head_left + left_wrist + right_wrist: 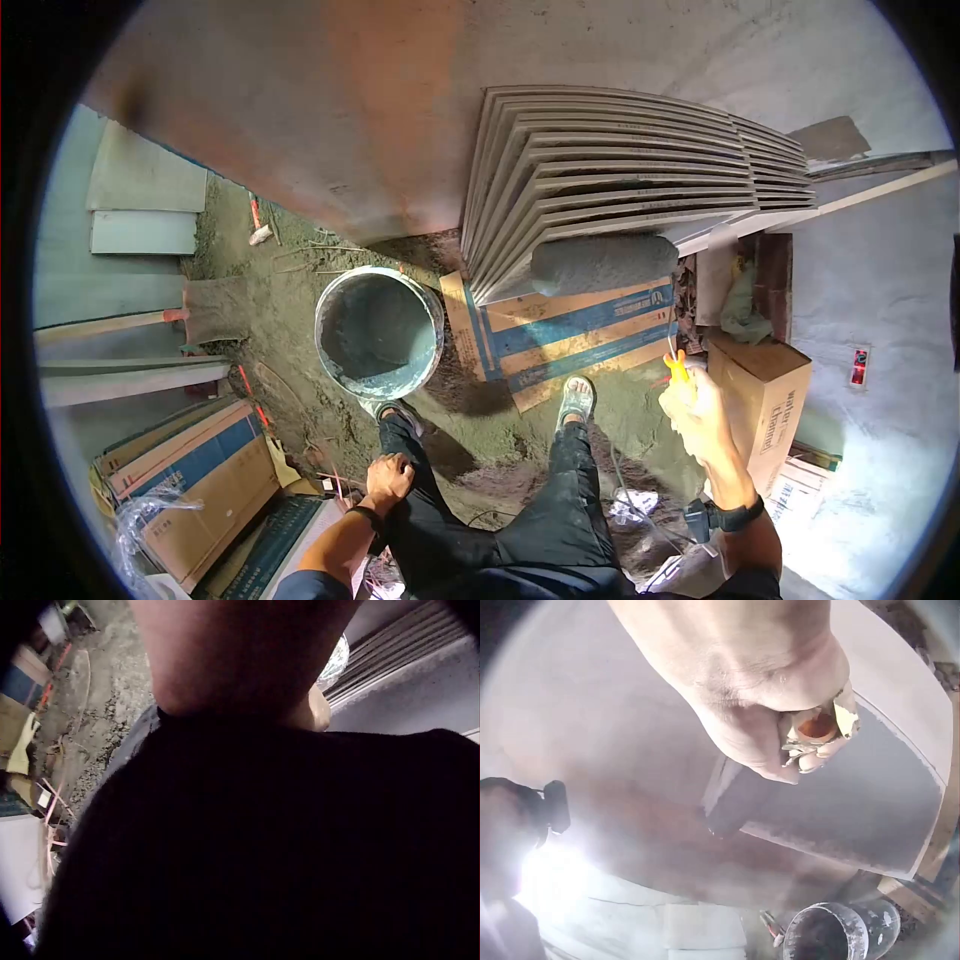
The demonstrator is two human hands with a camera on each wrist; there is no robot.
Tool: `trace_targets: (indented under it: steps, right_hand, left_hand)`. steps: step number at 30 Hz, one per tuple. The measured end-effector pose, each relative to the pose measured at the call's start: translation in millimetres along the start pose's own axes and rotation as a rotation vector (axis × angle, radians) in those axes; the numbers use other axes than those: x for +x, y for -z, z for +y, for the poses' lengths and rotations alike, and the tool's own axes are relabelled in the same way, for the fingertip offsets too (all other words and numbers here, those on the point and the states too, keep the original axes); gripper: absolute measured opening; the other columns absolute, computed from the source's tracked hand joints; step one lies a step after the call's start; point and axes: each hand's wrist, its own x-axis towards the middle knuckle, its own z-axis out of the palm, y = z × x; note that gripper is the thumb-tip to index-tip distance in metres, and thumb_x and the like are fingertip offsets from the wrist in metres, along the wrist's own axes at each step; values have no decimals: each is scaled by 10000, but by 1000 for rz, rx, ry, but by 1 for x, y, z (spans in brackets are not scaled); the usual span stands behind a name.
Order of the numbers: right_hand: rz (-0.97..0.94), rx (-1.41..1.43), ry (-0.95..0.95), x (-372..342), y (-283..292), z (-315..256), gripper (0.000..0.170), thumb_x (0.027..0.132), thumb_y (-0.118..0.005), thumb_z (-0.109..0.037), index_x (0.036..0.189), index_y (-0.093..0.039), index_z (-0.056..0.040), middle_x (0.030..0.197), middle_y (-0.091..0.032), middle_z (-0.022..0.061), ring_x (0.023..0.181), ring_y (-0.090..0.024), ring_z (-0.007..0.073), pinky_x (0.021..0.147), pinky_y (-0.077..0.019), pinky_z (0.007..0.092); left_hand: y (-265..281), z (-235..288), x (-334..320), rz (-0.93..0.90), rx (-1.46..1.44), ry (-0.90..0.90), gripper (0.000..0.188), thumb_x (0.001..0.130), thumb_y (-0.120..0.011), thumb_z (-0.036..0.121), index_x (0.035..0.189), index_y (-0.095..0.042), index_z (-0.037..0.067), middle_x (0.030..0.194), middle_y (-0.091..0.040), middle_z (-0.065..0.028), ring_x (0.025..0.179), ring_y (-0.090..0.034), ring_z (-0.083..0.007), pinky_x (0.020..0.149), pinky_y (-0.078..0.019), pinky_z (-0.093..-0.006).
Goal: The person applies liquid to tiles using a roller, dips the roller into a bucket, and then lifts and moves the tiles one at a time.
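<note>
My right hand point(697, 412) grips the yellow handle point(679, 366) of a paint roller. Its thick grey sleeve point(605, 265) lies across the lower part of the front tile in a fanned stack of large tiles point(640, 150). In the right wrist view, the handle's worn end point(817, 727) pokes out of the fist, and grey coating covers much of the tile face point(862, 787). My left hand point(390, 478) rests on my left thigh with fingers loosely bent, holding nothing. The left wrist view shows mostly forearm and dark cloth.
A bucket point(434, 345) of grey-green slurry stands by my left foot. Flattened cardboard point(580, 335) lies under the tiles. To the right is a carton point(765, 385); at left lean boxes point(215, 490) and boards. A hammer point(258, 225) lies on the dirty floor behind the bucket.
</note>
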Motion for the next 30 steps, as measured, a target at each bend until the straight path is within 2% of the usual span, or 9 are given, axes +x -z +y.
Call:
trace_targets:
  steps: [6,11,13,14,15,17,25,27,30]
  right_hand:
    - [-57,83,15,-12,-1,-18,180,870,-670,-90,899,-499,-43,721,-503,-38,605,-475,34,512,-402,216]
    - [-103,11,72,25,-31,36,212,864,-677,-121,861,-484,-32,687,-509,12,625,-502,91,560,-434,280]
    - [-88,-200,60,42,-51,60,252,844,-687,-172,869,-491,-15,703,-568,116,647,-581,216,611,-466,363]
    - [-69,-248,89,52,-65,74,279,826,-685,-206,896,-503,-7,768,-622,200,738,-644,350,656,-483,416]
    - [-75,-247,80,59,-79,80,279,826,-685,-206,896,-503,-7,768,-622,200,738,-644,350,656,-483,416]
    - [-84,-338,79,74,-106,89,270,812,-675,-193,924,-520,-2,833,-649,228,835,-652,416,696,-494,448]
    - [-147,-548,28,152,-193,150,312,781,-645,-224,997,-583,-8,944,-672,229,922,-644,414,790,-501,489]
    - [-164,-561,-11,171,-214,167,311,782,-634,-227,1009,-596,-18,973,-675,220,951,-641,406,815,-498,487]
    - [-186,-573,-52,210,-248,200,333,731,-672,-175,1003,-622,10,934,-669,229,919,-651,394,774,-499,445]
  left_hand:
    - [-8,-6,-1,-13,-28,-4,307,812,-535,332,900,-670,71,959,-676,-165,968,-621,-341,876,-477,-436]
    - [-8,-9,-8,-4,-48,15,314,811,-533,331,928,-679,79,968,-675,-168,977,-620,-341,883,-477,-438]
    - [0,-5,-12,-5,-77,33,323,817,-531,335,960,-684,90,986,-675,-167,979,-620,-343,878,-479,-446]
    - [-9,-12,-12,15,-82,27,315,824,-537,333,969,-686,96,988,-678,-160,971,-621,-343,868,-482,-454]
    - [-10,-13,-13,6,-79,32,315,824,-537,333,969,-686,96,988,-678,-160,971,-621,-343,868,-482,-454]
    - [-9,-11,-13,33,-61,5,304,829,-546,326,958,-685,89,977,-681,-154,964,-623,-343,857,-484,-456]
    - [1,-12,-16,43,-130,-8,278,839,-536,288,932,-689,75,946,-680,-149,933,-622,-346,849,-473,-446]
    - [5,-13,-19,62,-160,-2,270,838,-539,281,926,-683,70,936,-675,-147,926,-621,-347,845,-471,-445]
    - [6,-18,-20,96,-194,-35,236,828,-557,254,909,-673,65,905,-663,-153,895,-614,-354,823,-465,-451]
